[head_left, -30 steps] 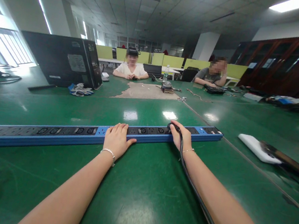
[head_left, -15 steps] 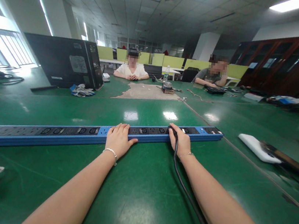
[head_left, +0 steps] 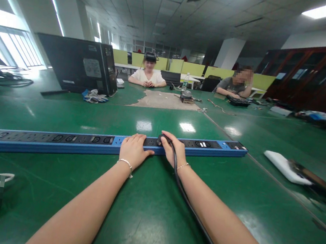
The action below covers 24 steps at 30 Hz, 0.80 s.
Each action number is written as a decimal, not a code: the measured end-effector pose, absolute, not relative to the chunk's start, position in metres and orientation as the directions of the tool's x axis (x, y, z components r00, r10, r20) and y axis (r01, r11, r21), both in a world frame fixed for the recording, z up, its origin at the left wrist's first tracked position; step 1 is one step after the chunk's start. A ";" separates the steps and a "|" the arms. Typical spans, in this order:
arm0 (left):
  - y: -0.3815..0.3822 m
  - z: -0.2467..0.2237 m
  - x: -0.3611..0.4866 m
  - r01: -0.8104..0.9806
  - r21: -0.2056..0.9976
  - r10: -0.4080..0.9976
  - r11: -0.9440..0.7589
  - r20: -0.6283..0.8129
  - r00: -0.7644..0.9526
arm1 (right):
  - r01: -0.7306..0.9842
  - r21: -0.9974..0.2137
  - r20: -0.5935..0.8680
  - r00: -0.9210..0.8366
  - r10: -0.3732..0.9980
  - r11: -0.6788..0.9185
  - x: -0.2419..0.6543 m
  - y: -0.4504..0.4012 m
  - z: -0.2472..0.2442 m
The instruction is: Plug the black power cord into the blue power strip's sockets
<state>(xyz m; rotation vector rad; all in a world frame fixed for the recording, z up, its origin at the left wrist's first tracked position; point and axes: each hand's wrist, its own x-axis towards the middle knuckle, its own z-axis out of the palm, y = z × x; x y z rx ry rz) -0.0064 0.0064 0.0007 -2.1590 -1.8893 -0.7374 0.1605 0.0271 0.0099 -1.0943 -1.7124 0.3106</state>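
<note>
Pinching the plug (head_left: 159, 139) in my right hand (head_left: 175, 150), I need it square; my left hand (head_left: 134, 150), fingers together, thumb splayed, steadies the power strip (head_left: 56, 148).

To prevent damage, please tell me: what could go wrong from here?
The black plug in the right hand might sit crooked on the blue power strip; its contact is hidden.
Its black cable, curving away from the hand, might tug it sideways.
The left hand rests on the strip, which might slide without it.
</note>
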 end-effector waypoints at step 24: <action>0.006 0.000 -0.002 0.925 0.186 0.809 -0.332 0.561 0.177 | 0.829 -0.312 0.549 -0.241 0.800 0.464 0.114 0.013 0.007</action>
